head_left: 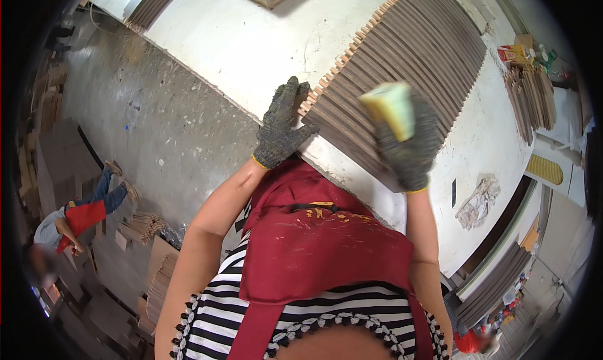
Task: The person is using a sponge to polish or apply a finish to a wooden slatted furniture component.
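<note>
Dark brown wooden strips (402,58) lie side by side in a close row on the white tabletop, their pale notched ends forming the row's left edge. My right hand (411,143), in a dark grey knit glove, is over the near strips, closed around a pale green and yellow sponge block (392,105). Hand and block are blurred by motion; whether the block touches the wood I cannot tell. My left hand (282,124), gloved alike, rests at the near left corner of the row. Its fingers are stretched out against the strip ends and it holds nothing.
Crumpled paper (478,201) and a small dark strip (453,193) lie on the white table (251,39) to the right. More strips (531,99) are stacked at far right, others (154,5) at far left. Another person (81,218) is at left beyond the grey floor (169,121).
</note>
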`<state>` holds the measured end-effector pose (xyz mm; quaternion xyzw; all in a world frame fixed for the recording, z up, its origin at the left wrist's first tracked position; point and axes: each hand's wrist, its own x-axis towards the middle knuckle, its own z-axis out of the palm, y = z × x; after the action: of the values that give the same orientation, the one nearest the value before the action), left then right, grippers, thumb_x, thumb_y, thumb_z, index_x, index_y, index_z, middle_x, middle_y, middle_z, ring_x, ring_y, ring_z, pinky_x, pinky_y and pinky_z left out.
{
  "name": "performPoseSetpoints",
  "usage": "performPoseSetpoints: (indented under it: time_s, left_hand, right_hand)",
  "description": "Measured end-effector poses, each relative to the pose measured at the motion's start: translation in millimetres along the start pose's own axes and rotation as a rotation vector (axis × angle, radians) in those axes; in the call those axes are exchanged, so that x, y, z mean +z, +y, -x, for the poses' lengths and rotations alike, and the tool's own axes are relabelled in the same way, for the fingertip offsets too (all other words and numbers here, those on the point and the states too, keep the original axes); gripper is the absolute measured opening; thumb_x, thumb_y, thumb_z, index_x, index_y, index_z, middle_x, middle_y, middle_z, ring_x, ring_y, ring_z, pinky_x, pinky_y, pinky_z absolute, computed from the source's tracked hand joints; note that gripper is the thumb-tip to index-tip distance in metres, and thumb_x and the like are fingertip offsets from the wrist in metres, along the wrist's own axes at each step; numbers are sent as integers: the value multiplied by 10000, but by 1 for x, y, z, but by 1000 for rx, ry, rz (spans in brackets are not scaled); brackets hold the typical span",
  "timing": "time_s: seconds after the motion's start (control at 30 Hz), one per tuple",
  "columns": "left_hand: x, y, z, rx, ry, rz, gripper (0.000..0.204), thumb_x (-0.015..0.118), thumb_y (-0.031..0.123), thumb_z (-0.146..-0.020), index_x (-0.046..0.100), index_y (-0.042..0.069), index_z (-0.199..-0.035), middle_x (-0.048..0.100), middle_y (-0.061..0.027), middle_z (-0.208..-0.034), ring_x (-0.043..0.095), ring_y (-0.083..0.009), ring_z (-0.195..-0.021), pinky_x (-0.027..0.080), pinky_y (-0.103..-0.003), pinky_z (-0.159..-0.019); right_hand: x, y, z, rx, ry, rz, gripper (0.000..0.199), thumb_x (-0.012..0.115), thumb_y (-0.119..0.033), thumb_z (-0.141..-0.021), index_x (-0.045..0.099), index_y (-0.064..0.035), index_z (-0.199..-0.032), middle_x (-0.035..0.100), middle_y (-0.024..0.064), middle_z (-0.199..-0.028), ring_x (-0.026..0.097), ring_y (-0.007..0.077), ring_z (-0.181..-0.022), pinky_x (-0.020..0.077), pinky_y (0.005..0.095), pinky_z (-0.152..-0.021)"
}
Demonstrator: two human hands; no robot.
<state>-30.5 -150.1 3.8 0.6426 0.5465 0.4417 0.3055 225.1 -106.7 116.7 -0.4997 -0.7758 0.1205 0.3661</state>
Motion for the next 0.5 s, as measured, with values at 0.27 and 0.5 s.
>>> performPoseSetpoints:
  time_s: [0.27,0.5]
  left_hand:
    - [2,-9,5,0,-18,69,1086,853,253,-755,171,-5,-1560,551,-187,-1412,496,-338,-1327,324,-420,-1141]
    - [1,-8,4,-9,-7,131,1083,847,207,-755,158,-3,-1563,556,-199,-1397,487,-338,-1332,345,-430,-1132]
  right_hand:
    - [36,-18,-18,-129,-201,117,627,791,-185,-758,573,-87,-1338,619,147,-1251,595,340,-1120,484,460,-978]
    - [16,-16,-36,-137,-18,70,621,780,-197,-795,557,-31,-1350,647,138,-1240,617,345,-1116,481,459,-997]
